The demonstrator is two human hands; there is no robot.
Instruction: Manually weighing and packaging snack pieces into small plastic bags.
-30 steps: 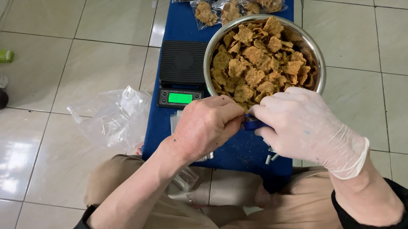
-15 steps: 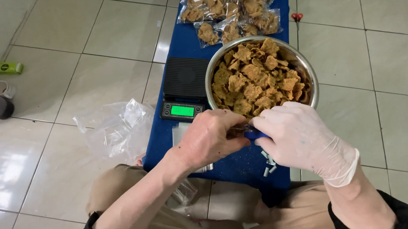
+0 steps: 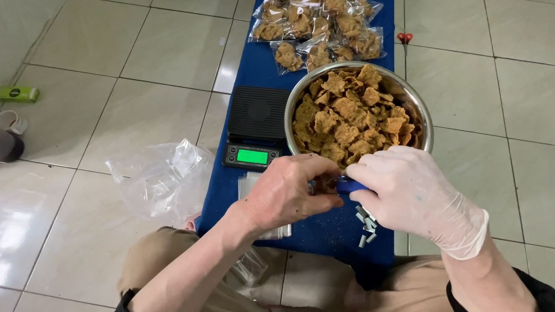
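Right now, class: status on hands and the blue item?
Left hand bare, right hand gloved, both pinching blue item. Bowl of crisps just beyond.

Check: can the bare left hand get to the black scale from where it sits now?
Probably yes. The left hand sits just below the black scale on the blue bench, with nothing between them. But it is pinching a small blue item together with the gloved right hand.

Both hands meet in the middle, right in front of the body. The left hand [image 3: 288,192] is bare, knuckles up, fingers curled in with the fingertips pinched toward the other hand. The right hand [image 3: 411,195] wears a thin white glove, fingers bent and closed, touching the left one. Forearms angle inward from the lap; a dark sleeve covers the right forearm.
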